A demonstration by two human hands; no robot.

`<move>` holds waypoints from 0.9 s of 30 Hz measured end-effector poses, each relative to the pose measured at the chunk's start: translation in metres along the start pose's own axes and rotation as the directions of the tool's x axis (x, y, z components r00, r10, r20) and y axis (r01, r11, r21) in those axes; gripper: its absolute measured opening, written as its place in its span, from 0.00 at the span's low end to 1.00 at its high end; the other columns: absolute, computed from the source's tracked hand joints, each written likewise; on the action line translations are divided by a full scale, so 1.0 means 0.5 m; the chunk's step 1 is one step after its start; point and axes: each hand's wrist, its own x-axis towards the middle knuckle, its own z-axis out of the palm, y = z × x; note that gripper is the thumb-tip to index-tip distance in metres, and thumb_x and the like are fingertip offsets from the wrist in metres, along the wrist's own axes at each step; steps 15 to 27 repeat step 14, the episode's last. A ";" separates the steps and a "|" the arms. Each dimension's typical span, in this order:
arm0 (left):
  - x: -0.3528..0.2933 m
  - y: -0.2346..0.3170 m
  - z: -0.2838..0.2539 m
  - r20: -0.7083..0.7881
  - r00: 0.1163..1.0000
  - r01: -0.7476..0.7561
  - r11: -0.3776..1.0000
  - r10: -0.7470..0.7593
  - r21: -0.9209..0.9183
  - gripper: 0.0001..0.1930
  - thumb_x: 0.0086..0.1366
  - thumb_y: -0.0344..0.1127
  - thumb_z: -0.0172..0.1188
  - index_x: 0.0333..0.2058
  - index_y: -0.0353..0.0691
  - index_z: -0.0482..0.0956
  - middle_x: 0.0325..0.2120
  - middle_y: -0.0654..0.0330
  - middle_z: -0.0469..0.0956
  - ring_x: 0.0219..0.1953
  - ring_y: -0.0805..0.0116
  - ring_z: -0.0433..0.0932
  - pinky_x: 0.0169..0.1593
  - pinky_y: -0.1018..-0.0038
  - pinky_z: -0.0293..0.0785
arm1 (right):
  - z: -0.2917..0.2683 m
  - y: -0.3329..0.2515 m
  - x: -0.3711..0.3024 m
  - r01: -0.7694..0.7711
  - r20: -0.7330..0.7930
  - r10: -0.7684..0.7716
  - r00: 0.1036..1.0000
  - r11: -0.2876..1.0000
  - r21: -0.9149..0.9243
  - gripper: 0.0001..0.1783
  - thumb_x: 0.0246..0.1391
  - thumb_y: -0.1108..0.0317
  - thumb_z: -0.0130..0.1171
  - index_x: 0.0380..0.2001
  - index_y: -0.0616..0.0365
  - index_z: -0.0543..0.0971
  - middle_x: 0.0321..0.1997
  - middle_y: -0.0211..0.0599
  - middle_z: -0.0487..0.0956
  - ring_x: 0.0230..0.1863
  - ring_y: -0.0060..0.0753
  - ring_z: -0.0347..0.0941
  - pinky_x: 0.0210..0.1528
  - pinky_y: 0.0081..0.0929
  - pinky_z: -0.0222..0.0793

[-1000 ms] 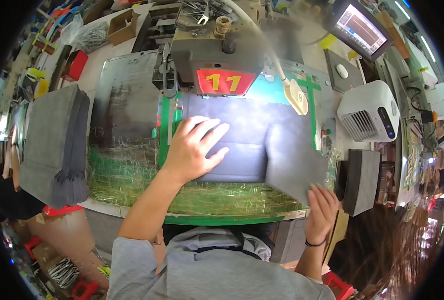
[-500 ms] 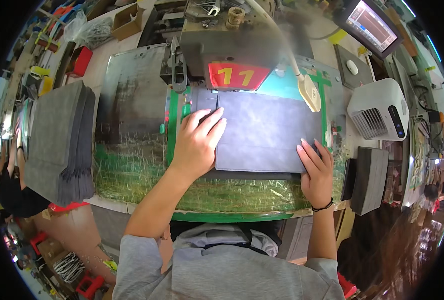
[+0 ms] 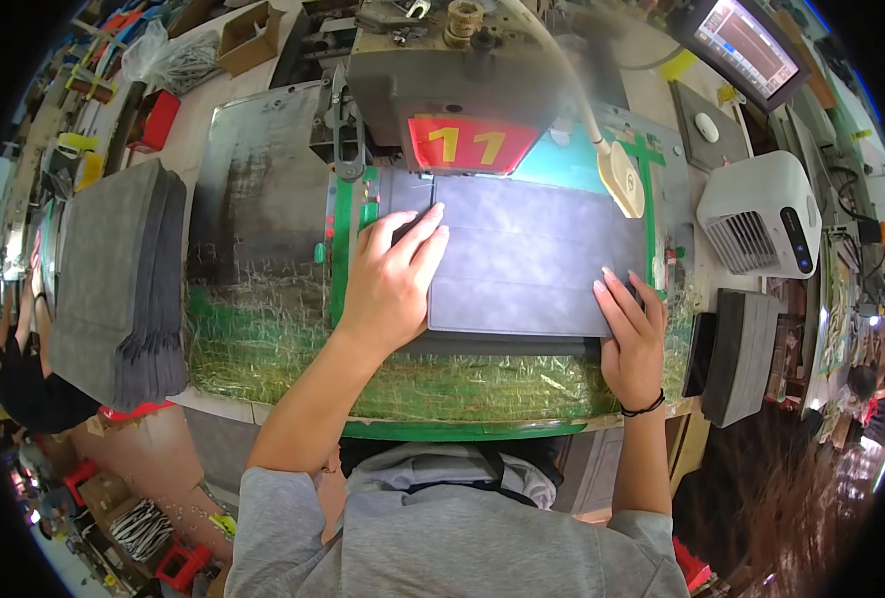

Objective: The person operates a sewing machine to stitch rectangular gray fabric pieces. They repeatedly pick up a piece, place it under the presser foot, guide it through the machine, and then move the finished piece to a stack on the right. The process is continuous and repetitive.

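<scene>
A grey rectangular panel (image 3: 522,264), leather-like with fold lines across it, lies flat on the machine bed under the head of an industrial sewing machine (image 3: 452,100). On the panel's left edge rests my left hand (image 3: 395,274), its fingers stretched out and pointing away from me. My right hand (image 3: 634,334) lies with spread fingertips on the panel's lower right corner and wears a dark band at the wrist. Beneath the panel, a darker sheet (image 3: 502,346) shows along the near edge. The far edge of the panel runs in below the machine head.
Stacked grey panels (image 3: 114,269) stand at the left, and another grey stack (image 3: 739,349) at the right. A white fan-like unit (image 3: 758,216), a mouse (image 3: 706,127) and a tilted screen (image 3: 741,50) are on the right. A lamp (image 3: 620,179) hangs over the panel.
The panel has shifted slightly away from me, toward the machine head. Both hands stay on it, the left moving a little with it.
</scene>
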 end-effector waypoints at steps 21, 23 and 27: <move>0.007 0.005 0.023 0.010 1.000 -0.010 1.000 0.010 0.022 0.22 0.58 0.25 0.65 0.53 0.32 0.85 0.63 0.52 0.81 0.58 0.49 0.77 0.65 0.57 0.73 | -0.008 0.048 0.018 0.017 0.024 -0.022 0.999 0.984 0.176 0.40 0.40 0.81 0.56 0.62 0.52 0.83 0.72 0.39 0.78 0.72 0.58 0.68 0.77 0.53 0.58; 0.007 0.005 0.023 0.010 1.000 -0.010 1.000 0.010 0.022 0.22 0.58 0.25 0.65 0.53 0.32 0.85 0.63 0.52 0.81 0.58 0.49 0.77 0.65 0.57 0.73 | -0.008 0.048 0.018 0.017 0.024 -0.022 0.999 0.984 0.176 0.40 0.40 0.81 0.56 0.62 0.52 0.83 0.72 0.39 0.78 0.72 0.58 0.68 0.77 0.53 0.58; 0.007 0.005 0.023 0.010 1.000 -0.010 1.000 0.010 0.022 0.22 0.58 0.25 0.65 0.53 0.32 0.85 0.63 0.52 0.81 0.58 0.49 0.77 0.65 0.57 0.73 | -0.008 0.048 0.018 0.017 0.024 -0.022 0.999 0.984 0.176 0.40 0.40 0.81 0.56 0.62 0.52 0.83 0.72 0.39 0.78 0.72 0.58 0.68 0.77 0.53 0.58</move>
